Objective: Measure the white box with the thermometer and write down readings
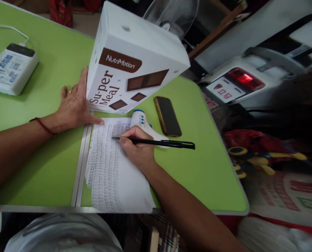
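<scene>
My right hand (140, 148) grips a black pen (168, 143), its tip over the written columns of a paper sheet (113, 175). More sheets show under its left edge, and its lower end reaches the table's front edge. Beside the white NutriMotion box (137, 42), my left hand (73, 105) has its fingers stretched out, some against the box's left side. The left thumb points to the paper's upper edge. A white infrared thermometer (142, 120) lies just behind my right hand, which hides part of it.
A dark phone (168, 117) lies right of the thermometer on the green table (210, 168). At the far left sits a white device (14, 68) with cables. A fan (171, 17) stands behind the box. Bags (284, 196) crowd the table's right side.
</scene>
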Demonstrator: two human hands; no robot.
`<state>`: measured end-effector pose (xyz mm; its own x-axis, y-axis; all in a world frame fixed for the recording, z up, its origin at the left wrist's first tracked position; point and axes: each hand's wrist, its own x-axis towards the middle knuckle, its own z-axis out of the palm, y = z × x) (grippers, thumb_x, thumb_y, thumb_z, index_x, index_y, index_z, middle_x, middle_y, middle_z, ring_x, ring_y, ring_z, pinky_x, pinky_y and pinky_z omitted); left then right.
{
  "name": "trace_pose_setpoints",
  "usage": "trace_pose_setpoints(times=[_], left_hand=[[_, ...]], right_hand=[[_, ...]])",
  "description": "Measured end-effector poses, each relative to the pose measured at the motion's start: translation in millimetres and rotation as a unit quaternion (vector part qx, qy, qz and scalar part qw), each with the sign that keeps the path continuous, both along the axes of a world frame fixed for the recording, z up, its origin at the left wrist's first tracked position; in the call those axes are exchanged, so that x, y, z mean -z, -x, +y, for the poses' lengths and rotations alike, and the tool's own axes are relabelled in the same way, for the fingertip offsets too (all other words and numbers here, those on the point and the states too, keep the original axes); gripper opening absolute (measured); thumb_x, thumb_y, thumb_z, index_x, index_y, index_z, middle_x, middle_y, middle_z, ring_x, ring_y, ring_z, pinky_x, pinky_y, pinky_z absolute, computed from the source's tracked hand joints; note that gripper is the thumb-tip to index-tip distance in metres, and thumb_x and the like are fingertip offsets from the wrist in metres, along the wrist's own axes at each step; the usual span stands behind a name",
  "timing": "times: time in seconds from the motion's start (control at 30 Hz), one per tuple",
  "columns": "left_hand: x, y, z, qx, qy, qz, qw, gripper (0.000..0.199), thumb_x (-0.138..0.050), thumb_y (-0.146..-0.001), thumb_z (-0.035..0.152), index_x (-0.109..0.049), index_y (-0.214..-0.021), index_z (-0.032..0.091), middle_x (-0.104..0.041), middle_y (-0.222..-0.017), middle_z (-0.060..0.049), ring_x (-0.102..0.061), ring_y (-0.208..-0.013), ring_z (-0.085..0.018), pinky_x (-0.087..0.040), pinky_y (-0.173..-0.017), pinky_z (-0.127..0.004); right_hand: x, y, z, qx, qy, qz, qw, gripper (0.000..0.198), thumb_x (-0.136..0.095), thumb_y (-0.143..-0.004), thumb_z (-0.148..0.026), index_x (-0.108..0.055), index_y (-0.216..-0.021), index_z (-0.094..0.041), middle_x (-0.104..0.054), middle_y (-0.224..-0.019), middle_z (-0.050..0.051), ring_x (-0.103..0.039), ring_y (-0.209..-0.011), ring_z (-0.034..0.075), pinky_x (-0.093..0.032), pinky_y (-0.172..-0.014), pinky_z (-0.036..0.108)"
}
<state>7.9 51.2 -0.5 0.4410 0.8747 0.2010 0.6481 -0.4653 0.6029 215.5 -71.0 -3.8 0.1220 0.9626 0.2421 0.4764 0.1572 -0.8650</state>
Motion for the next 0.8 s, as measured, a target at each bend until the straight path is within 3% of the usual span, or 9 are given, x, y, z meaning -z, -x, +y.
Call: trace_pose_setpoints(times=[0.37, 0.67, 0.8], left_hand=[[-4.1, -1.6, -1.5, -0.006, 0.015, 0.005, 1.000, 0.144, -0.083, -0.049, 0.083, -0.014, -0.163, 0.031, -0.044, -0.160, -0.013, -0.037, -0.148, -0.049, -0.011, -0.124, -0.071], [1.8, 0.4, 1.0, 0.000, 0.006, 0.001, 1.000, 0.152, -0.083, -0.049, 0.086, -0.001, -0.165, 0.032, -0.038, -0.164, -0.013, -0.032, -0.150, -0.049, -0.010, -0.124, -0.070], [8.9, 3.1, 6.0, 0.022, -0.010, -0.025, 0.999, 0.153, -0.086, -0.045, 0.086, -0.007, -0.164, 0.031, -0.041, -0.161, -0.015, -0.033, -0.148, -0.053, -0.007, -0.123, -0.073]], right_hand=[[-0.6, 1.9, 0.1, 0.003, 0.013, 0.004, 1.000, 0.009, -0.057, -0.067, -0.026, -0.051, -0.060, -0.025, -0.050, -0.049, -0.006, -0.039, -0.047, 0.010, -0.036, -0.045, 0.026], [-0.5, -0.2, 0.1, -0.009, 0.008, 0.009, 1.000, 0.009, -0.057, -0.068, -0.025, -0.051, -0.060, -0.024, -0.048, -0.050, -0.006, -0.039, -0.048, 0.010, -0.036, -0.046, 0.026], [-0.2, 0.4, 0.6, 0.008, 0.011, 0.002, 1.000, 0.010, -0.056, -0.067, -0.026, -0.050, -0.059, -0.025, -0.047, -0.049, -0.007, -0.038, -0.047, 0.010, -0.036, -0.047, 0.026]])
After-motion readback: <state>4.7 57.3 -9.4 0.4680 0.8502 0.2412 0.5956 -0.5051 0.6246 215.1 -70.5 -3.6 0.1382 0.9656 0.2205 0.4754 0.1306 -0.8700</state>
